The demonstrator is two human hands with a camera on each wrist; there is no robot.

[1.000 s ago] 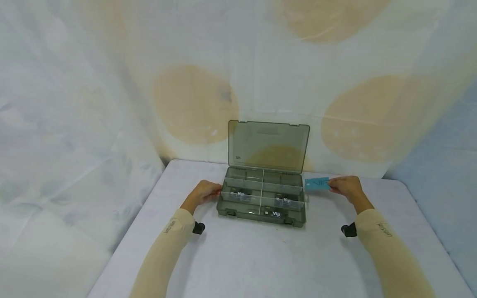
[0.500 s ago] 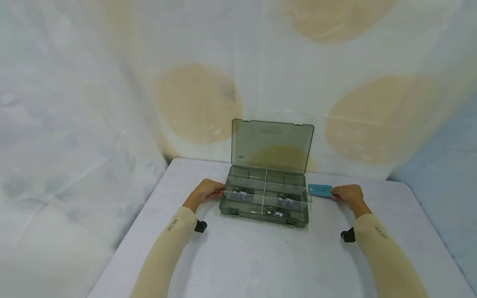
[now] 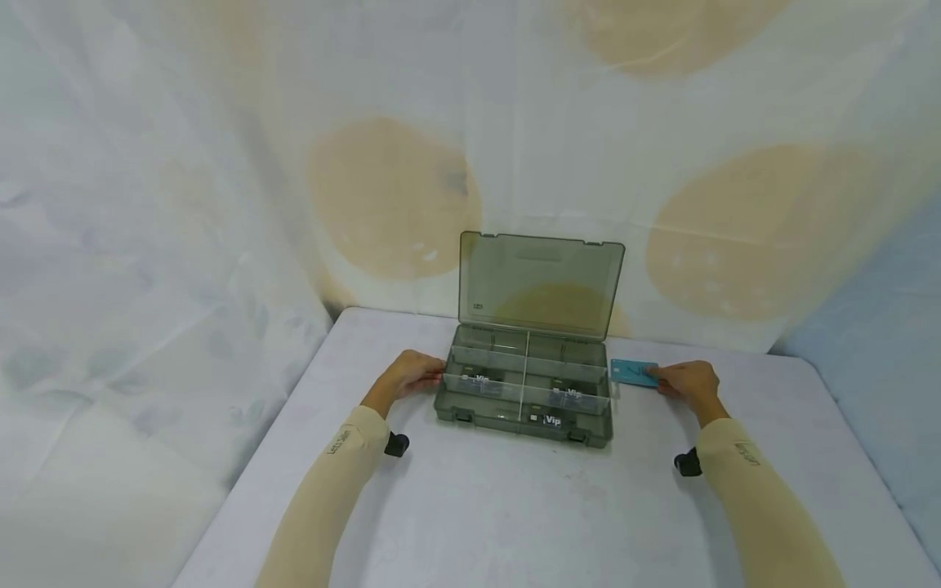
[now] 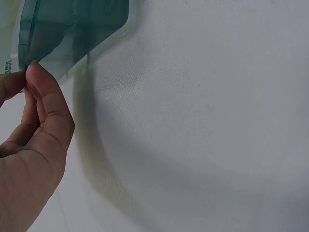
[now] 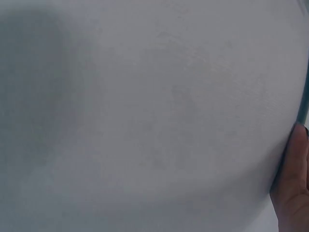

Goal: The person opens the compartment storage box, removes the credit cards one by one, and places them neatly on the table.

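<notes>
Fingers of our right hand (image 3: 680,380) pinch teal card (image 3: 632,373) centre-right of frame; our left hand (image 3: 408,377) grips open compartment box (image 3: 524,390).

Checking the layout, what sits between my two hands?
In the head view, the open box sits between the left hand and the right hand holding the blue card.

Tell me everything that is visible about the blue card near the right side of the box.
The blue card is a thin, flat rectangle, teal in colour, with faint pale lettering on its face that is too small to read. It looks like plastic. It sits low over the white table, just right of the open grey box; whether it touches either cannot be told. The right hand holds its right end.
</notes>
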